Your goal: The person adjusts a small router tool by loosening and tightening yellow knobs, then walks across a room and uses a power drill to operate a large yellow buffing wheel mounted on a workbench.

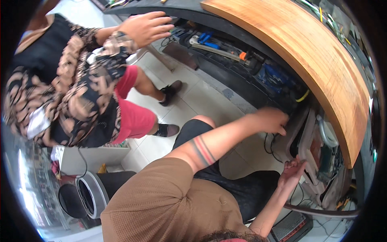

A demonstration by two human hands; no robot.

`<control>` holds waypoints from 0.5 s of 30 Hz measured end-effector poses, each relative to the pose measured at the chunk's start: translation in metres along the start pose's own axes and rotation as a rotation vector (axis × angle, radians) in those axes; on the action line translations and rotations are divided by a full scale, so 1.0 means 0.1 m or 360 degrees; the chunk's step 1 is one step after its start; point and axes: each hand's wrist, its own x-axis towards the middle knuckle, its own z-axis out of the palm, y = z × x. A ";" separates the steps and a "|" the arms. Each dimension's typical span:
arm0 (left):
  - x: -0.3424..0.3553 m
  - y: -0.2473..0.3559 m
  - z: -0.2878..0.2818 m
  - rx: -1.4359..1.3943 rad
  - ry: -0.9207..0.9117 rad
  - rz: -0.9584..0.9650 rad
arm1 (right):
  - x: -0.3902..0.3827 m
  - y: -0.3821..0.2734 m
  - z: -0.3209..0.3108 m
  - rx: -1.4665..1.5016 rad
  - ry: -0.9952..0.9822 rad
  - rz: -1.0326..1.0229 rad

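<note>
My left hand [272, 120], blurred with bent fingers, hovers near the dark toolbox shelf and some hanging black cables under the desk; whether it holds anything is unclear. Lower right, my right hand [292, 171] is turned palm up, its curled fingers at the edge of a greyish-beige plastic piece [308, 161], one of several standing on the low shelf beside a pale rounded object [328, 133]. Above them curves the desk's thick wooden top [290, 36]. Blue tools [205, 40] and an orange-tipped tool [242, 55] lie along the shelf to the left.
Another person [60, 88] in a patterned top and red shorts stands at left, a hand [147, 28] by the desk edge. A black bin [109, 185] and white cabinet [72, 159] are behind them. Tiled floor [193, 92] lies between us; a black-red device [288, 228] is at lower right.
</note>
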 end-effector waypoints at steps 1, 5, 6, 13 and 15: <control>-0.19 -0.15 -0.19 0.0056 0.0080 -0.0151 | 0.03 0.07 -0.03 -0.0033 0.0046 0.0002; -0.85 -0.82 -0.95 -0.0251 0.1174 -0.0596 | 0.10 0.18 -0.19 -0.0129 0.0142 0.0180; -0.97 -0.85 -1.12 -0.0503 0.1344 -0.0701 | 0.15 0.22 -0.22 -0.0171 0.0288 0.0260; -1.67 -0.57 -2.12 -0.1167 0.1965 -0.0430 | 0.19 0.24 -0.33 -0.0466 0.0206 0.0405; -1.81 -0.76 -2.49 -0.1253 0.2186 -0.0319 | 0.26 0.29 -0.47 -0.0518 0.0186 0.0501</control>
